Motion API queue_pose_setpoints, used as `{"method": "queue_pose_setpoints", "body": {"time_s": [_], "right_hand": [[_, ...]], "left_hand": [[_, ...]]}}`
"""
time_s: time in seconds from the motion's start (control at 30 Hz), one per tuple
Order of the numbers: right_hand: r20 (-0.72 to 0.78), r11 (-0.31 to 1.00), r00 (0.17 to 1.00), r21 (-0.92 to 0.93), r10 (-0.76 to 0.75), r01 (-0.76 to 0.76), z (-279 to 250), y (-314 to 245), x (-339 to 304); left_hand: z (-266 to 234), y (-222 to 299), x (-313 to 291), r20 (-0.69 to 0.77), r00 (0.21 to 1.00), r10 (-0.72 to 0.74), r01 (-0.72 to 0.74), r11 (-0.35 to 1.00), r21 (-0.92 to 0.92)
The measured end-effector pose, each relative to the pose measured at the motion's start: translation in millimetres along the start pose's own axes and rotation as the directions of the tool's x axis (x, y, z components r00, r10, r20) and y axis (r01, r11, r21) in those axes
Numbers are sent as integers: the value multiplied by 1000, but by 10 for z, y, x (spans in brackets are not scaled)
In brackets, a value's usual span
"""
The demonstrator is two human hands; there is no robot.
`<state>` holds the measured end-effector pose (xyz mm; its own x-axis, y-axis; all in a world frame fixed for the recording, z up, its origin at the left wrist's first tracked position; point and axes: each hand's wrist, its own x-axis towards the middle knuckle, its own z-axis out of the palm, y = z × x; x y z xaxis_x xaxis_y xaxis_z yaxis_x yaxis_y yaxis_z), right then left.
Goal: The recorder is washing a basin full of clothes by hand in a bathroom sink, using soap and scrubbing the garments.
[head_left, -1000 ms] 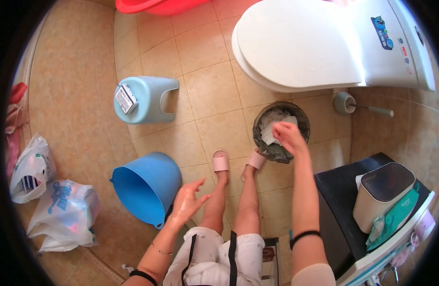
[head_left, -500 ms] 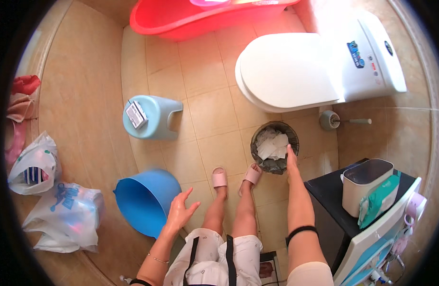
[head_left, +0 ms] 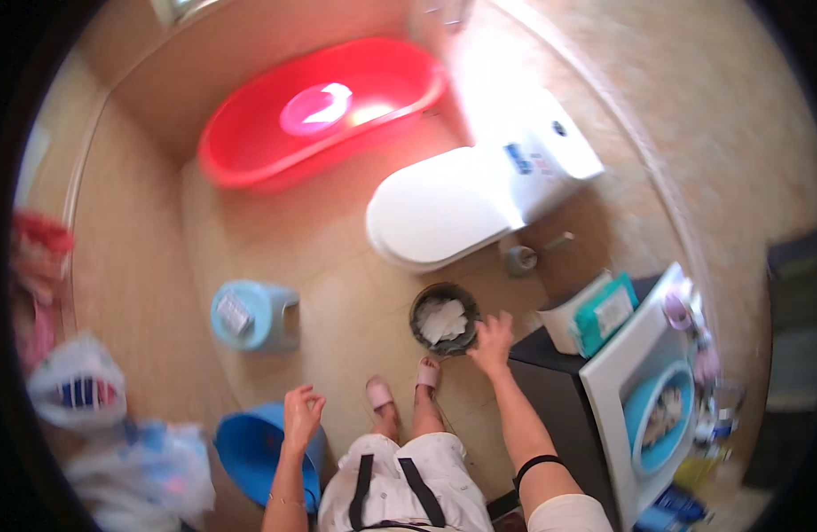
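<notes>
My right hand (head_left: pixel 493 341) is open with nothing in it, fingers loosely spread, next to the right rim of a round bin (head_left: pixel 421 340). Crumpled white tissues (head_left: pixel 444 321) lie inside that dark-lined bin. Over the right part of a blue bucket (head_left: pixel 249 443) I hold my left hand (head_left: pixel 300 417). Its fingers are loosely bent and no object shows in them. Pink slippers (head_left: pixel 428 373) are on my feet, between bucket and bin.
Ahead stands a white toilet (head_left: pixel 444 204), with a toilet brush (head_left: pixel 520 259) beside it. A red tub (head_left: pixel 240 142) lies farther back. At left are a blue stool (head_left: pixel 267 306) and plastic bags (head_left: pixel 151 470). A dark cabinet (head_left: pixel 555 408) and a basin (head_left: pixel 639 426) flank my right arm.
The view has swung right and takes in more of the room. My right hand has come away from the bin's rim, fingers spreading. My left fingers have curled in.
</notes>
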<state>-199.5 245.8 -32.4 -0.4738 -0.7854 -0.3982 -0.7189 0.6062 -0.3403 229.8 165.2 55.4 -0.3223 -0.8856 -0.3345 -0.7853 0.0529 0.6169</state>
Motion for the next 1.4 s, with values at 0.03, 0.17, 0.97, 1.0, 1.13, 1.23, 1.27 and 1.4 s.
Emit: {"method": "queue_pose_setpoints", "body": {"time_s": [0.03,0.17,0.97,1.0,1.13,1.23,1.27,1.4], "right_hand": [[-197,927,916,-208,-351,311,-61,-38,-218],[-215,768,973,636,82,76,-273,-270,-1110],[-469,530,258,802,845,-275,-1991,4790,-3325],[-412,436,171,724,895,-535,-2179,4214,-3174],[-730,900,539,262,421,-348,-1833,4167,-3128],[-550,929,759,313,349,-200,-1845,4069,-3360],[-549,937,776,314,310,-153,-1847,4052,-3479],[-283,841,860,475,424,-259,-2439,4310,-4073]], "left_hand": [[-35,-51,59,-9,999,41,-40,997,72],[-219,335,201,105,979,174,-179,983,34],[2954,5020,-1571,356,470,808,-592,587,-551],[3147,5141,-1661,391,436,810,-594,586,-551],[4036,5787,-2126,554,363,749,-577,647,-498],[4655,5930,-2033,466,286,837,-843,451,-292],[4802,5949,-1997,529,347,774,-800,539,-263],[5318,5913,-1949,574,331,749,-919,393,17]]}}
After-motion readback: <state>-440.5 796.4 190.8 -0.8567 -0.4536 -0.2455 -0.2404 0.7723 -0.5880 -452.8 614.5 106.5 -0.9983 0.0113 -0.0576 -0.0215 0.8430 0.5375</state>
